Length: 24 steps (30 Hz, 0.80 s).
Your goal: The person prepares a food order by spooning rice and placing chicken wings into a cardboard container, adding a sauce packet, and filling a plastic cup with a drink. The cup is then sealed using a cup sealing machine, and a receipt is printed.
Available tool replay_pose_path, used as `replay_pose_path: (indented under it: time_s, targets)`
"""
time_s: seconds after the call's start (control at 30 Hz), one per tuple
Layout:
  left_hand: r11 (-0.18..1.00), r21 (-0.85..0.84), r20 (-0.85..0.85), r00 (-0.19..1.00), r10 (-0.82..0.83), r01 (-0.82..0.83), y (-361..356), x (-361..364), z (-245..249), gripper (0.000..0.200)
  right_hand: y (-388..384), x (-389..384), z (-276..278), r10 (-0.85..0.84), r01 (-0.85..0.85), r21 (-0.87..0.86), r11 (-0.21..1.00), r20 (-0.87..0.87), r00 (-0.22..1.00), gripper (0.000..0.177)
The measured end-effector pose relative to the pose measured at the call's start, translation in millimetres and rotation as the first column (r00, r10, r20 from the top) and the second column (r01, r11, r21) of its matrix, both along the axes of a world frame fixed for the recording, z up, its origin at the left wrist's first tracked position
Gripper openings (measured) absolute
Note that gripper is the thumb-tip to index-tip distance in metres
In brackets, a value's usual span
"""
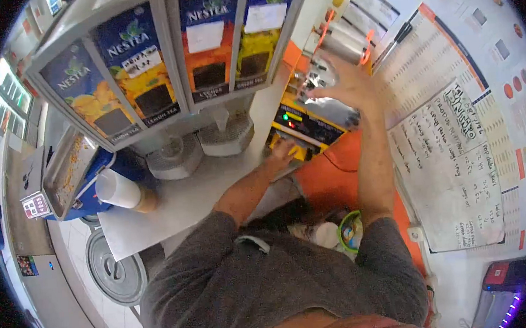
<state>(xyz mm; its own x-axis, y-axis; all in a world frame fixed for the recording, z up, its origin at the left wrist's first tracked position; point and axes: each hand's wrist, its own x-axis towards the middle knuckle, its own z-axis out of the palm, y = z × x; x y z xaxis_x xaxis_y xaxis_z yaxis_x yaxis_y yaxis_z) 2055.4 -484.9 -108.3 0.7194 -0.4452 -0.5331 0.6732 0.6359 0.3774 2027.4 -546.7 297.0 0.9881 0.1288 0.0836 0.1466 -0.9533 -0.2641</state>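
A yellow and black cup sealing machine [324, 121] with small green and red lights stands on the counter in front of me. My left hand [285, 152] is at its lower front edge, against the yellow and black part; just what the fingertips touch is hard to make out. Above the machine's shiny metal top, my right hand [349, 83] reaches over from the right, thumb and fingers apart and somewhat blurred. Behind that hand sits a metallic roll [343, 44] between orange holders.
A Nestea dispenser [170, 54] stands left of the machine. White stacked cups [117, 189] lie on the counter [175, 216] near a metal tray [72, 177]. A handwritten whiteboard [450, 181] hangs at right. Below are a green-rimmed container [348, 231] and a lidded grey bin [116, 265].
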Motion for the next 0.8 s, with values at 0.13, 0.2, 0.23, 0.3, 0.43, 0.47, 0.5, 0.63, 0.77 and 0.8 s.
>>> replay_pose_path:
  time_s: [0.13,0.2,0.23,0.3,0.43,0.47,0.5,0.63,0.77,0.8]
  targets:
    - [0.969,-0.230,0.169,0.984,-0.051,0.090,26,-24,-13,0.029,25,-26,-54,-0.117,0.249,-0.186,0.951,0.529,0.841,0.087]
    - [0.985,-0.109,0.093,0.988,-0.127,0.137,62,-50,26,0.030,25,-31,-97,-0.029,0.418,-0.292,0.860,0.790,0.612,0.079]
    - [0.977,-0.105,0.152,0.974,-0.171,0.188,79,-65,31,0.031,23,-24,-120,-0.033,0.447,-0.269,0.853,0.827,0.561,0.069]
    - [0.971,-0.093,0.184,0.962,-0.201,0.221,103,-87,23,0.031,21,-17,-133,-0.029,0.455,-0.254,0.853,0.849,0.528,0.065]
    - [0.978,-0.065,0.197,0.964,-0.181,0.197,134,-126,7,0.030,20,-11,-171,-0.037,0.509,-0.223,0.831,0.892,0.451,0.056]
    - [0.984,-0.027,0.225,0.961,-0.164,0.174,136,-134,8,0.030,18,-16,-181,-0.036,0.478,-0.198,0.856,0.899,0.436,0.056]
    - [0.983,-0.022,0.220,0.960,-0.174,0.183,137,-135,11,0.030,17,-23,-191,-0.043,0.416,-0.187,0.890,0.873,0.486,0.055]
    - [0.946,0.309,0.301,0.934,-0.195,0.098,138,-119,28,0.036,30,-73,-228,-0.236,0.263,0.033,0.964,0.556,0.796,0.046]
    - [0.330,0.770,0.604,0.459,-0.651,-0.546,138,-89,73,0.048,21,-120,-299,-0.213,0.256,-0.058,0.965,0.396,0.893,0.046]
    - [0.329,0.772,0.601,0.457,-0.655,-0.544,133,-84,86,0.048,23,-132,-297,-0.263,0.302,-0.061,0.951,0.349,0.899,0.043]
